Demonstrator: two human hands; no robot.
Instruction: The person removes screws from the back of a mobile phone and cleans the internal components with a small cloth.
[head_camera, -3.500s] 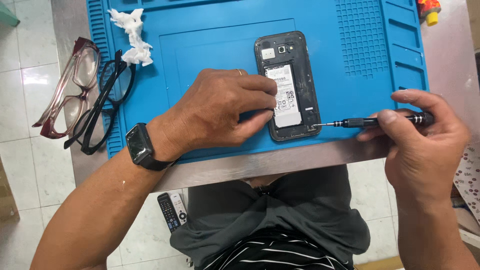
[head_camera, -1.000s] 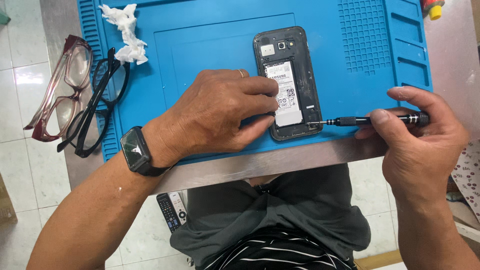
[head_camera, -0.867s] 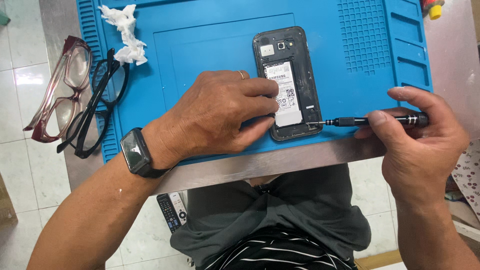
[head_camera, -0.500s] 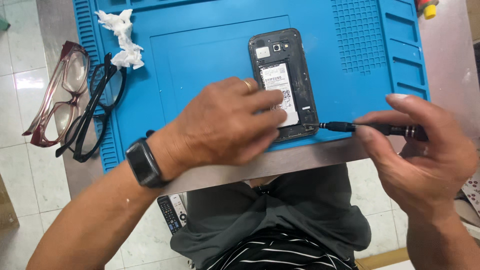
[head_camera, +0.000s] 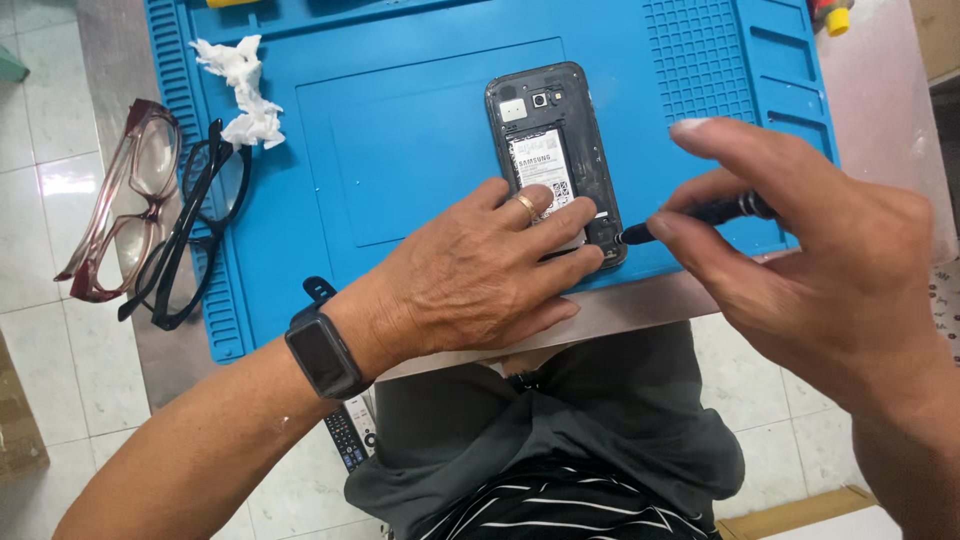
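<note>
Item: phone (head_camera: 552, 150), back cover off, lying face down on the blue mat (head_camera: 400, 150). It lay under the fingertips of my left hand (head_camera: 480, 275), its upper half clear beyond them. My left hand was flat and spread, fingers pressed on the phone's lower half, gripping nothing.

Item: screwdriver (head_camera: 700, 215), dark and slim. My right hand (head_camera: 800, 250) pinched it between thumb and fingers, index finger raised; its tip met the phone's lower right corner, just beside my left fingertips.

Item: two pairs of glasses (head_camera: 150, 220), one dark red, one black, well to the left of my left hand, at the mat's edge.

Item: crumpled white tissue (head_camera: 240, 90), beyond the glasses on the mat.

Item: counter (head_camera: 640, 305), bare strip under my left palm.
</note>
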